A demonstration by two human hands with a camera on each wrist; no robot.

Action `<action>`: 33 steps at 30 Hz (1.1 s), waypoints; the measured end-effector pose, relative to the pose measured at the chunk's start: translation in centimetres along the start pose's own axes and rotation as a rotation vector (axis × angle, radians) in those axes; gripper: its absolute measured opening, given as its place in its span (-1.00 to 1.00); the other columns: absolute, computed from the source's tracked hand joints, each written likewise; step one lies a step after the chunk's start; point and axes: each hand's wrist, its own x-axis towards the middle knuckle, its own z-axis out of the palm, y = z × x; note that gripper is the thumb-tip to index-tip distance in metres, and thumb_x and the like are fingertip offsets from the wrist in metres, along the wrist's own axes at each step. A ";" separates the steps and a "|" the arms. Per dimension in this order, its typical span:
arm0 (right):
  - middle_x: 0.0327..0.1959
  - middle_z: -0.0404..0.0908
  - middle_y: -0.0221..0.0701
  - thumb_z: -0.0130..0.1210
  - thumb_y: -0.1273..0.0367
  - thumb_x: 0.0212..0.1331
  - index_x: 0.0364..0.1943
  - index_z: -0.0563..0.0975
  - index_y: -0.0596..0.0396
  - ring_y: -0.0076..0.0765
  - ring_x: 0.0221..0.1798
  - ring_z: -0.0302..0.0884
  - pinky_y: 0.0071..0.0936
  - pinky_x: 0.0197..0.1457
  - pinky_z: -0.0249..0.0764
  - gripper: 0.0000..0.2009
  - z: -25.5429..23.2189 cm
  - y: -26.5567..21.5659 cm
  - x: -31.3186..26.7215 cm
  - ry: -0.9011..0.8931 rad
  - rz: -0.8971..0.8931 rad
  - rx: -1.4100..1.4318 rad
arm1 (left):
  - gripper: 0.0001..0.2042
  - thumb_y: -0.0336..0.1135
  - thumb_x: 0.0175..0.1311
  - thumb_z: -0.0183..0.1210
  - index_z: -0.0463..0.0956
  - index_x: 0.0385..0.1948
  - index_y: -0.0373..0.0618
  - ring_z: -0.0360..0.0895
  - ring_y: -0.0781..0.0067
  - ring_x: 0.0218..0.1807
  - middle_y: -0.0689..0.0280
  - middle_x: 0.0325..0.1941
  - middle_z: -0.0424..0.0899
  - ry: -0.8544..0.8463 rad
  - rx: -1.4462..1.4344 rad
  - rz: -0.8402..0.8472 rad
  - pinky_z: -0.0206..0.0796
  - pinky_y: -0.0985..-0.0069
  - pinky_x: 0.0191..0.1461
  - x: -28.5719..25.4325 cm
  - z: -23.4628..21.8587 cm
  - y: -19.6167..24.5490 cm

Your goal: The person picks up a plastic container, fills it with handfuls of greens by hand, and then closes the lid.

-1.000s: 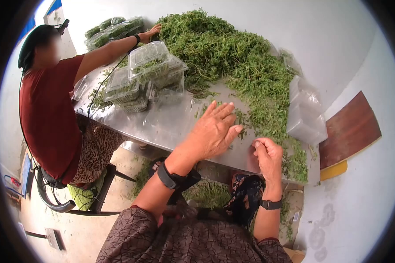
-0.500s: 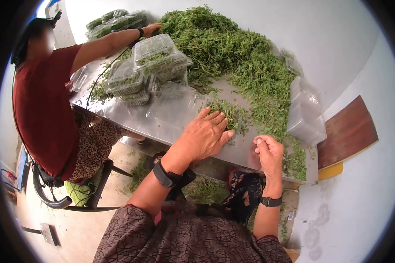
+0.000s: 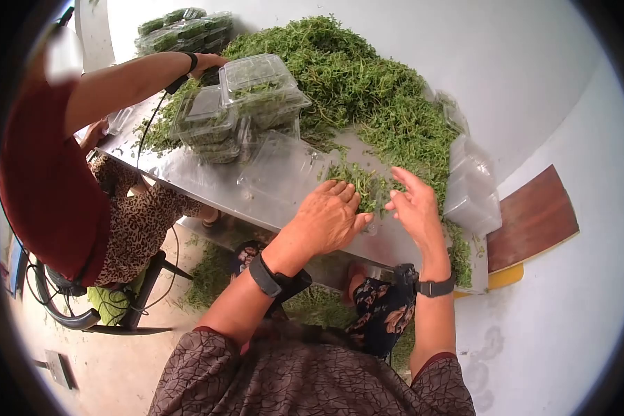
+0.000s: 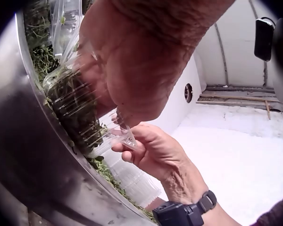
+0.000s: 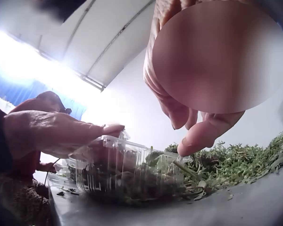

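Note:
A clear plastic clamshell box (image 5: 132,157) sits on the metal table with leafy green stems (image 3: 359,179) in it. Its transparent lid (image 3: 279,166) lies folded back to the left. My left hand (image 3: 326,215) rests flat over the near left part of the box, fingers together on the greens. Beside the right end of the box is my right hand (image 3: 417,206), fingers spread and slightly bent, nothing visibly gripped. In the right wrist view, its fingertips (image 5: 191,143) hang just over stems at the box's rim. The left wrist view shows the greens through the ribbed wall (image 4: 80,113).
A large heap of greens (image 3: 367,83) covers the table's back and right. Filled boxes (image 3: 256,90) are stacked at left, more (image 3: 184,35) behind them. Nested clear boxes (image 3: 473,187) stand at right. Another person (image 3: 55,180) sits at the left, one arm reaching across the table.
My right hand has opened from a curled pose and moved up and left toward the box. The left hand has lowered onto the greens. The other person's arm has drawn back left.

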 end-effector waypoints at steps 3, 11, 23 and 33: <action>-0.11 0.64 -0.21 0.02 0.53 0.21 0.21 0.42 0.22 -0.48 -0.39 0.61 -0.55 -0.36 0.51 -0.57 0.9 1.5 1.7 -0.021 0.026 0.011 | -0.62 -0.10 0.37 -0.01 0.51 -0.13 -0.32 0.51 0.10 0.07 0.07 -0.06 0.59 0.013 0.021 0.001 0.24 0.25 0.26 -0.2 0.6 -0.1; -0.39 0.62 -0.36 0.06 0.52 0.20 -0.05 0.56 0.25 -0.57 -0.49 0.53 -0.63 -0.52 0.44 -0.76 0.3 2.5 2.9 -0.078 0.109 0.041 | -0.57 -0.05 0.38 -0.05 0.53 -0.14 -0.34 0.50 0.11 0.10 0.05 -0.03 0.59 0.073 0.039 -0.013 0.21 0.26 0.29 -0.2 1.4 -0.3; -0.39 0.62 -0.40 0.07 0.49 0.27 -0.16 0.56 0.27 -0.61 -0.48 0.53 -0.70 -0.50 0.45 -0.85 -1.7 -5.8 2.4 0.065 -0.200 0.218 | -0.59 -0.08 0.37 -0.03 0.53 -0.21 -0.35 0.52 0.11 0.02 0.05 -0.14 0.59 0.063 0.008 -0.008 0.25 0.28 0.24 -0.2 1.0 -0.1; -0.37 0.60 -0.35 0.02 0.52 0.27 -0.14 0.54 0.32 -0.57 -0.45 0.56 -0.66 -0.50 0.49 -0.84 1.1 -4.1 2.2 -0.065 -0.062 0.167 | -0.58 -0.05 0.34 0.00 0.55 -0.23 -0.34 0.53 0.10 0.01 0.05 -0.16 0.61 0.042 0.016 -0.018 0.22 0.26 0.28 -0.1 0.9 0.1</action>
